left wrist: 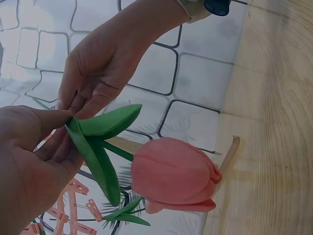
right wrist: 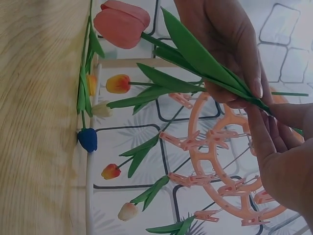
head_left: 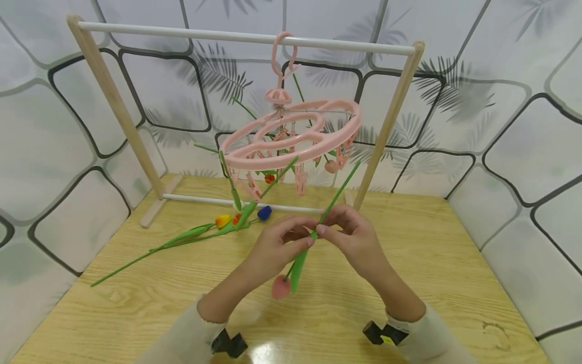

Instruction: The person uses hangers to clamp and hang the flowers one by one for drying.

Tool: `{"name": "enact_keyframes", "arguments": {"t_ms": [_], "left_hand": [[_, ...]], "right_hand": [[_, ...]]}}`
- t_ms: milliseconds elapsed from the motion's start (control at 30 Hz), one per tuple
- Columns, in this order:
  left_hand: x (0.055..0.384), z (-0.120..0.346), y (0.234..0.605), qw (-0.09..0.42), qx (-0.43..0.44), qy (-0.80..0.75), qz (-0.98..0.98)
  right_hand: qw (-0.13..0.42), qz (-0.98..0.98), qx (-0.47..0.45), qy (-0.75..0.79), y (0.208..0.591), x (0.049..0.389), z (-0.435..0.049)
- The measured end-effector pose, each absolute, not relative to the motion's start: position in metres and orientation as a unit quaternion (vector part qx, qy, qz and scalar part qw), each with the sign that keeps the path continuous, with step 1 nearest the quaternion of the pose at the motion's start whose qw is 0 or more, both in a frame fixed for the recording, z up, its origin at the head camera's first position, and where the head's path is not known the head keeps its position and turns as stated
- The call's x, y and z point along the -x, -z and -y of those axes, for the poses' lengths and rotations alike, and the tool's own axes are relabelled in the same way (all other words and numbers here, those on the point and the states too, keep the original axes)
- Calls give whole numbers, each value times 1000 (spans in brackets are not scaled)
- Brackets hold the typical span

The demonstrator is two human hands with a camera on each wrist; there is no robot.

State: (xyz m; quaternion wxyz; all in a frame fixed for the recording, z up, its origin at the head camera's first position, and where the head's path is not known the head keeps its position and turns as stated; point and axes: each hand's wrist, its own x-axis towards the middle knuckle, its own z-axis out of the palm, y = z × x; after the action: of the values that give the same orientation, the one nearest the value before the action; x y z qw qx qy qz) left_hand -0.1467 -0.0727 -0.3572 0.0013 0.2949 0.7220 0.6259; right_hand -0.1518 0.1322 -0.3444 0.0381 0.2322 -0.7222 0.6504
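Note:
Low over the table, a pink artificial tulip (head_left: 281,287) hangs bloom-down, its green stem slanting up to the right. My left hand (head_left: 277,247) pinches the stem where the leaves (left wrist: 110,122) begin. Just beside it, my right hand (head_left: 354,242) pinches the same stem between thumb and fingers. The fingertips of both hands nearly meet there. Behind them a pink clip hanger (head_left: 291,161) hangs tilted from a white rod (head_left: 182,33). Its clips (right wrist: 190,180) hold several tulips head-down, among them an orange one (right wrist: 111,171) and a pale one (right wrist: 128,211).
Left of the hands, loose tulips lie on the wooden table (head_left: 432,283), with a yellow bloom (head_left: 223,221) and a blue bloom (head_left: 264,213). A wooden rack post (head_left: 391,121) stands on the right, another post (head_left: 115,106) on the left. Patterned walls surround the table.

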Motion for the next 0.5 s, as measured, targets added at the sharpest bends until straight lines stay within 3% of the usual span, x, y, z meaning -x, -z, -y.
{"name": "enact_keyframes", "arguments": {"t_ms": [267,500], "left_hand": [[153,76,359,24,-275,-623,-732],[158,79,359,34,-276,-614,-739]], "right_hand": [[78,726,-226,-645,340,155,-139],[186,687,-220,-667,328,159,-151]]}}
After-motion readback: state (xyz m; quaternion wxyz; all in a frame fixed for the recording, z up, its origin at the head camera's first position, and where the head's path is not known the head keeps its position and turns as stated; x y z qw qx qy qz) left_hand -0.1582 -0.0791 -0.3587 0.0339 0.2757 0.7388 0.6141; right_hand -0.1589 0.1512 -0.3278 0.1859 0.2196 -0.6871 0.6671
